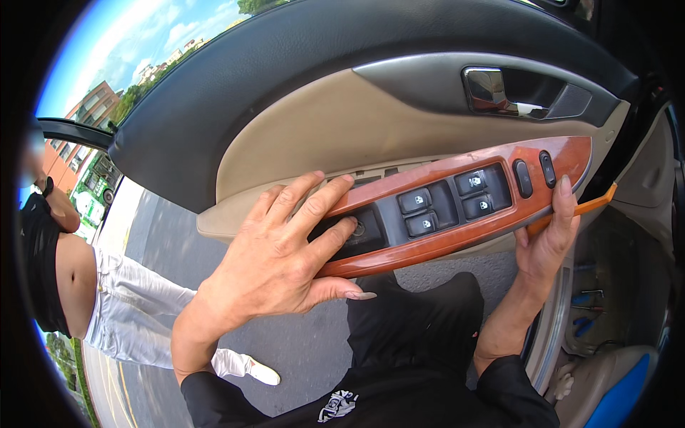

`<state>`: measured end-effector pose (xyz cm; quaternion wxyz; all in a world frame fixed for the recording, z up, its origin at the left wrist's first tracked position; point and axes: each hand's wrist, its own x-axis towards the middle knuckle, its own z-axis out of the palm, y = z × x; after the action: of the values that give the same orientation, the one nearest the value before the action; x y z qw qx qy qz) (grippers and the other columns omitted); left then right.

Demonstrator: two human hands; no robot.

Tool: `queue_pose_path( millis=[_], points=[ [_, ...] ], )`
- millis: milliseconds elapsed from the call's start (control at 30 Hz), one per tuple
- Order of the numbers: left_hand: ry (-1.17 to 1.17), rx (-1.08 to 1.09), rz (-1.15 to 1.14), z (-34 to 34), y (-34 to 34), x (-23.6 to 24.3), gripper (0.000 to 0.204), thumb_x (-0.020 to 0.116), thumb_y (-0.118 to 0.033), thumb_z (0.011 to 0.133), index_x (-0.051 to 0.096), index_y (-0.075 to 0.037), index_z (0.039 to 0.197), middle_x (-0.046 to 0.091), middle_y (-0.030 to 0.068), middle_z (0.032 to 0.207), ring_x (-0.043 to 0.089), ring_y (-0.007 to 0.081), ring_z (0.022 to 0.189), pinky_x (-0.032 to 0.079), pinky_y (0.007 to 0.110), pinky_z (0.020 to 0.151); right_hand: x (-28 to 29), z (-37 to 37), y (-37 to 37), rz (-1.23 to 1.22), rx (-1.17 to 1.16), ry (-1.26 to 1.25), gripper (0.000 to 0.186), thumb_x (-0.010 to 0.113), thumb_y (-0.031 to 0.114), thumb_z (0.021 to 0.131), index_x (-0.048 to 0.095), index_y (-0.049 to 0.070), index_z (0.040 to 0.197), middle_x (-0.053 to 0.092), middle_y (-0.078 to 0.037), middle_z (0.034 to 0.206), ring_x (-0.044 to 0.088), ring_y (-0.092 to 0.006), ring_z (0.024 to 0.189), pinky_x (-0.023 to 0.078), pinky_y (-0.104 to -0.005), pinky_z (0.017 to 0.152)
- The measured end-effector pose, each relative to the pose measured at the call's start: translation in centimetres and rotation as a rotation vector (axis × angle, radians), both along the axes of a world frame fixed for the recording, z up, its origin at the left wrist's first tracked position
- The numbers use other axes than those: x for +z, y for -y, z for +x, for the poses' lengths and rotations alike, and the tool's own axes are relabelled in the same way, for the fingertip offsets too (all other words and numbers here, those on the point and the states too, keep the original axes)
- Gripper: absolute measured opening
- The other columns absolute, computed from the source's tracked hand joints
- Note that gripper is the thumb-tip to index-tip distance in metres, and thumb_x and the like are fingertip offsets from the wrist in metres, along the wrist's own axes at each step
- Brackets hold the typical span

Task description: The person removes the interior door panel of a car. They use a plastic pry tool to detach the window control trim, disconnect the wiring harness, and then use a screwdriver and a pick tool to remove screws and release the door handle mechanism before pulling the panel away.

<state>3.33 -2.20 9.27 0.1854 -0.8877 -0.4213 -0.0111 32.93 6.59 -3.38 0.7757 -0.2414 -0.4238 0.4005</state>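
A wood-look window switch panel (457, 202) is raised at a tilt in front of the car door, apart from the armrest at least in part. My left hand (275, 250) grips its left end, thumb below, index finger on the round black control (357, 230) and other fingertips at the upper edge. Around the right end closes my right hand (546, 246), its thumb on the front edge near two long black buttons (523, 178). An orange pry tool (598, 202) sticks out behind that hand, apparently held along with the panel; its other end is hidden.
Behind the panel is the beige and black door trim (285, 143), with a chrome inner handle (489, 91) at upper right. Hand tools (589, 310) lie on the car floor at right. Another person in white trousers (135, 307) stands outside at left.
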Motion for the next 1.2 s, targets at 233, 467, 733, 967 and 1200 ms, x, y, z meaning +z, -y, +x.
queue_pose_path(
  millis=[233, 467, 733, 967, 1200],
  points=[
    [0.105, 0.021, -0.034, 0.1, 0.0, -1.3, 0.056, 0.088, -0.043, 0.074, 0.074, -0.007, 0.116, 0.044, 0.0267, 0.151, 0.056, 0.044, 0.128, 0.048, 0.051, 0.106, -1.4, 1.2, 0.2, 0.051, 0.029, 0.05, 0.039, 0.055, 0.043, 0.107, 0.06, 0.005, 0.108, 0.073, -0.006, 0.084, 0.062, -0.0047, 0.052, 0.038, -0.0142, 0.037],
    [0.164, 0.093, -0.053, 0.6, -0.2, -2.0, 0.048, 0.084, -0.015, 0.067, 0.076, -0.006, 0.113, 0.044, 0.0256, 0.148, 0.056, 0.0438, 0.126, 0.052, 0.05, 0.104, -3.7, 6.9, 1.6, -0.059, -0.278, 0.102, 0.057, 0.06, 0.042, 0.106, 0.059, -0.008, 0.133, 0.076, -0.019, 0.11, 0.065, -0.0078, 0.052, 0.036, -0.0141, 0.039],
    [0.208, 0.118, -0.056, 1.6, -0.2, -1.8, 0.048, 0.076, -0.011, 0.059, 0.079, -0.004, 0.106, 0.048, 0.026, 0.139, 0.059, 0.045, 0.122, 0.052, 0.05, 0.104, -19.3, 38.5, 5.2, -1.1, -1.122, 1.106, 0.051, 0.059, 0.049, 0.101, 0.07, 0.005, 0.124, 0.074, -0.021, 0.109, 0.069, -0.0409, 0.095, 0.053, -0.0486, 0.08],
    [0.258, 0.016, -0.005, 0.7, -0.6, -1.6, 0.045, 0.074, -0.012, 0.06, 0.078, -0.002, 0.103, 0.05, 0.0252, 0.133, 0.059, 0.043, 0.114, 0.054, 0.048, 0.096, -36.1, 50.3, 9.2, -1.721, -0.944, 1.267, 0.041, 0.061, 0.03, 0.098, 0.064, 0.003, 0.13, 0.065, -0.025, 0.133, 0.063, -0.0472, 0.119, 0.053, -0.0538, 0.098],
    [0.17, 0.124, -0.021, 2.6, 0.4, -0.6, 0.047, 0.074, -0.013, 0.058, 0.078, -0.002, 0.104, 0.051, 0.0274, 0.132, 0.06, 0.0445, 0.115, 0.052, 0.049, 0.099, -18.1, 12.0, 5.2, -0.42, -0.997, 0.871, 0.021, 0.064, 0.01, 0.1, 0.072, -0.002, 0.114, 0.072, -0.019, 0.104, 0.073, -0.0297, 0.088, 0.057, -0.0361, 0.077]
  ],
)
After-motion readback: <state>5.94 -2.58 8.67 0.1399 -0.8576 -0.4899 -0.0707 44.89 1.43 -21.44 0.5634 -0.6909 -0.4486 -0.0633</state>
